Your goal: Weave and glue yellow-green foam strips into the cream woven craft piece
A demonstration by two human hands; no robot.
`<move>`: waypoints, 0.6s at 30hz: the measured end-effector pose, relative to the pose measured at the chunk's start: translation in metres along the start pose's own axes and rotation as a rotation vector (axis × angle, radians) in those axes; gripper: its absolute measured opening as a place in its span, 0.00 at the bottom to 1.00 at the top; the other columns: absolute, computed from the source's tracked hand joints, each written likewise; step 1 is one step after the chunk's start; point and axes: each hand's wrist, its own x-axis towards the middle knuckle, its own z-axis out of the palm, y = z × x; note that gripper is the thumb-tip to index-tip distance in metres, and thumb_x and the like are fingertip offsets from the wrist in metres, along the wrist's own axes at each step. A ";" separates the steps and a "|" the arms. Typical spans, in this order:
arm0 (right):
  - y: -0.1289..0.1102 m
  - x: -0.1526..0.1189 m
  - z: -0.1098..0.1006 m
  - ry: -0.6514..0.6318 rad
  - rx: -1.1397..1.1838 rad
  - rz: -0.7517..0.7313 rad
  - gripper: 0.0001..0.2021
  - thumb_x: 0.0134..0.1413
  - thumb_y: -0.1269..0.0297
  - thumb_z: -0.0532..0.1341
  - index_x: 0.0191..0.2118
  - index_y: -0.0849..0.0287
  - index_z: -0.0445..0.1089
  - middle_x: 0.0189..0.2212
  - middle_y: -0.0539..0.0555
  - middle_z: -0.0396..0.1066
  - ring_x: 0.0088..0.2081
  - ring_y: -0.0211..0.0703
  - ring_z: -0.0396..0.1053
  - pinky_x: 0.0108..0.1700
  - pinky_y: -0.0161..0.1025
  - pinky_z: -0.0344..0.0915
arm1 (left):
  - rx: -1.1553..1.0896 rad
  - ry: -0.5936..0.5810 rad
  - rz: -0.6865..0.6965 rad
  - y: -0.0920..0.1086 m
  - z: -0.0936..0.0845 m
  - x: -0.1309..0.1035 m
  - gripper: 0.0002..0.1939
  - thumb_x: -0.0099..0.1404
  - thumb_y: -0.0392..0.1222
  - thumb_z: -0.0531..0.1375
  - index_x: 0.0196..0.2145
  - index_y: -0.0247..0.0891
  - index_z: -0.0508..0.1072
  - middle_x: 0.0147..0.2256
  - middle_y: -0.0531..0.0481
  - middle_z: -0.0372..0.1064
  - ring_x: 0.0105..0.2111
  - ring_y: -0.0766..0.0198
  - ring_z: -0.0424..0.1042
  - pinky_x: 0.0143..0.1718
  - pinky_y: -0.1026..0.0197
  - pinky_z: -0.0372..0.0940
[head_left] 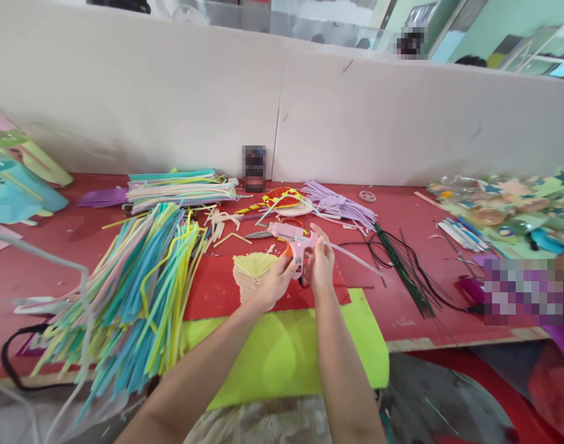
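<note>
A pink hot glue gun (pixel 302 242) is between my hands above the work surface, its nozzle pointing left and a pale glue stick (pixel 358 259) sticking out behind. My right hand (pixel 323 265) is closed around its rear and handle. The fingers of my left hand (pixel 278 279) close on its handle from the left. Beneath my left hand lies a cream and yellow piece of folded pipe cleaners (pixel 252 274), on a red sheet (pixel 212 290). Orange-handled scissors (pixel 258 235) lie partly hidden behind the glue gun.
A large bundle of coloured pipe cleaners (pixel 138 296) lies on the left, more (pixel 180 192) behind it. Purple pipe cleaners (pixel 342 203), green stems (pixel 405 271) and a black cable (pixel 421 271) lie to the right. A phone (pixel 254 169) leans on the white partition (pixel 180 105).
</note>
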 end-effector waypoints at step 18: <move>-0.004 -0.004 -0.006 -0.173 -0.206 0.043 0.20 0.54 0.42 0.58 0.31 0.57 0.69 0.22 0.47 0.66 0.24 0.36 0.63 0.27 0.34 0.60 | 0.690 -0.144 0.308 0.145 -0.022 -0.079 0.14 0.67 0.34 0.51 0.47 0.41 0.71 0.42 0.47 0.73 0.40 0.62 0.72 0.43 0.58 0.68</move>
